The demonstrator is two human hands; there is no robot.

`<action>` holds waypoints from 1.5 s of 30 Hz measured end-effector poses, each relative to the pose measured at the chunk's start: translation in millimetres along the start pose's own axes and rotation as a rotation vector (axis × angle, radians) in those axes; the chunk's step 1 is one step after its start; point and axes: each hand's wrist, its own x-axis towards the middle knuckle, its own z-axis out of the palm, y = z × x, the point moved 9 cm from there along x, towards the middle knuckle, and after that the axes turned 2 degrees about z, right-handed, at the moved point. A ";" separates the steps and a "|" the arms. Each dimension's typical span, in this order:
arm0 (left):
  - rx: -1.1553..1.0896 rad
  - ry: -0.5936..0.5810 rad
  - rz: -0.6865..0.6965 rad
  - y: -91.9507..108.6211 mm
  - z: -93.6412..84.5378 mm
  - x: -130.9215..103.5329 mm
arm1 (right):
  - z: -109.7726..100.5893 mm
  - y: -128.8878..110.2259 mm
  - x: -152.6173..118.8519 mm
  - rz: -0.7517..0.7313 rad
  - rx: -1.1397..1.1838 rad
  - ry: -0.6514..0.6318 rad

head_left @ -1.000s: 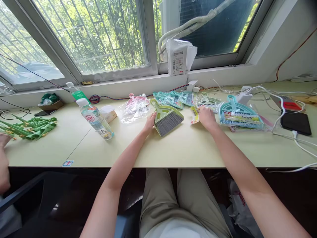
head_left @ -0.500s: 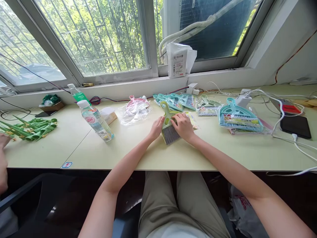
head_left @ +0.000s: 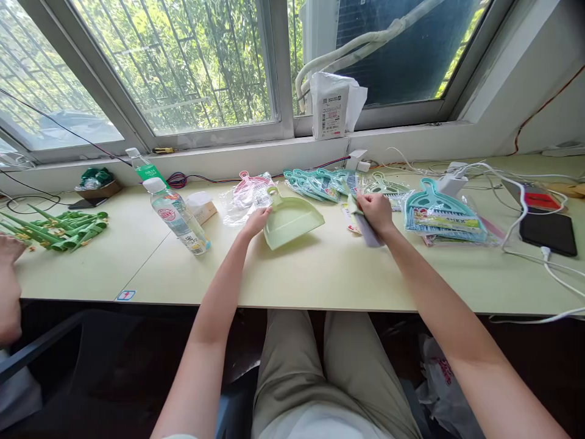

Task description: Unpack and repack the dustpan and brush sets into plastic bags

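My left hand (head_left: 257,222) grips the edge of a pale green dustpan (head_left: 295,221) near its handle, and the pan is tilted above the table. Further right, my right hand (head_left: 375,210) is closed round a small hand brush (head_left: 365,228), whose grey bristles are blurred and point down. Brush and dustpan are apart. Partly behind the brush lies a printed card (head_left: 350,217). A pink brush-and-dustpan set (head_left: 249,189) in clear plastic lies just beyond my left hand. Behind the dustpan are several blue-green wrapped sets (head_left: 320,185).
Two bottles, one clear with a white cap (head_left: 178,219), stand left. Green plastic stems (head_left: 68,231) lie near another person's hand (head_left: 10,250). At right are stacked wrapped sets (head_left: 443,213), a phone (head_left: 548,233) and white cables. A paper packet (head_left: 333,113) stands on the sill.
The brush and dustpan, together before, are now separated. My right hand has moved right with the brush; my left has moved left and up with the dustpan.
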 end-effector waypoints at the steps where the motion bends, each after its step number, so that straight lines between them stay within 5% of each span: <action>1: 0.108 -0.016 -0.016 -5.5 -8.0 -0.1 | -3.4 4.2 4.6 0.015 -0.130 0.034; 5: 0.397 0.027 -0.035 -11.4 -23.7 -4.5 | 5.1 11.1 11.4 -0.017 -0.707 0.067; 12: 0.528 0.038 -0.032 -8.8 -12.2 -5.1 | 4.0 27.9 16.4 -0.013 -0.794 0.011; 19: 0.227 0.123 -0.001 -2.3 -12.1 -1.1 | 3.6 31.3 19.7 -0.016 -0.722 0.010; 23: -0.166 0.147 -0.081 -5.7 -11.4 -1.0 | -9.2 12.4 19.3 -0.080 -0.421 0.113; 28: -0.530 -0.080 -0.045 20.8 30.1 -15.9 | 11.7 -35.6 -3.6 -0.272 -0.058 0.059; 34: -0.502 -0.443 0.052 68.6 97.5 -54.0 | 54.9 -67.3 -38.6 -0.385 -0.384 0.046; 37: -0.517 -0.480 0.016 70.8 105.0 -59.9 | 57.4 -56.8 -33.0 -0.350 -0.250 -0.055; 42: -0.538 -0.573 -0.017 66.5 109.0 -63.1 | 86.8 -28.9 -30.2 -0.103 0.198 -0.561; 45: -0.575 -0.601 0.026 70.6 110.0 -64.0 | 93.8 -28.2 -35.3 -0.032 0.296 -0.624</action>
